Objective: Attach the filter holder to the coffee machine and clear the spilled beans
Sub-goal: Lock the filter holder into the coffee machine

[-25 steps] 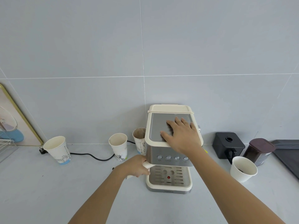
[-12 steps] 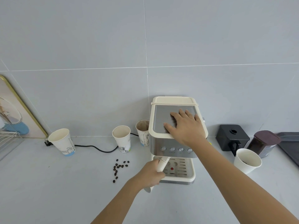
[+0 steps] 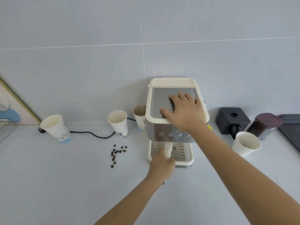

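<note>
A cream and steel coffee machine (image 3: 157,114) stands against the wall. My right hand (image 3: 185,109) lies flat on its top plate, fingers spread. My left hand (image 3: 162,166) is closed around the cream handle of the filter holder (image 3: 168,147), which points straight out from under the machine's front, above the drip tray (image 3: 186,159). The holder's head is hidden under the machine. Several dark coffee beans (image 3: 116,154) lie scattered on the counter left of the machine.
Three paper cups (image 3: 56,127) (image 3: 118,123) (image 3: 140,116) stand left of the machine along a black cable (image 3: 92,133). To the right are a black box (image 3: 232,120), a dark jar (image 3: 266,125), a white cup (image 3: 246,143) and a dark tray (image 3: 290,127).
My left hand has swung the filter holder's handle from the machine's left side round to the front centre. That uncovered the beans. My right hand has stayed on top.
</note>
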